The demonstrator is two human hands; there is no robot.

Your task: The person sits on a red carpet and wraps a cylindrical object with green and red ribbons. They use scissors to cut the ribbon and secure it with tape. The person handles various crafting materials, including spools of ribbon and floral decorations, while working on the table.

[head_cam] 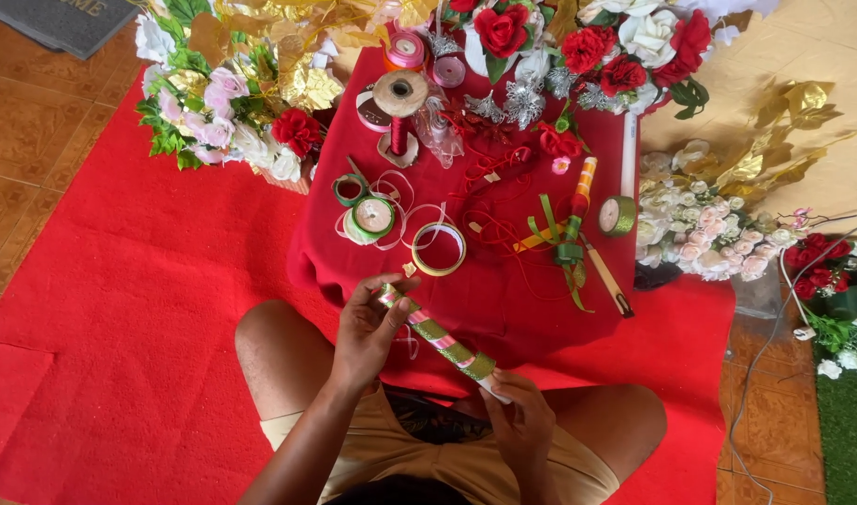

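A short stick (438, 335) wrapped in glittery green and pink ribbon lies slanted between my hands, above my lap. My left hand (368, 329) pinches its upper left end with the fingertips. Its lower right end, where a white part shows, is gripped by my right hand (517, 419). Just beyond the stick, a low table under a red cloth (503, 290) carries several ribbon rolls: a green-gold ring (438, 249), a green roll (372, 217) and a gold roll (617, 215). A second ribbon-wrapped stick (578, 201) with a green bow lies there too.
Red, white and pink artificial flowers (232, 112) and gold leaves crowd the table's far and right sides. A wooden spool of red ribbon (399, 103) stands at the back. A wooden-handled tool (606, 276) lies at the right. Red carpet (120, 309) covers the tiled floor.
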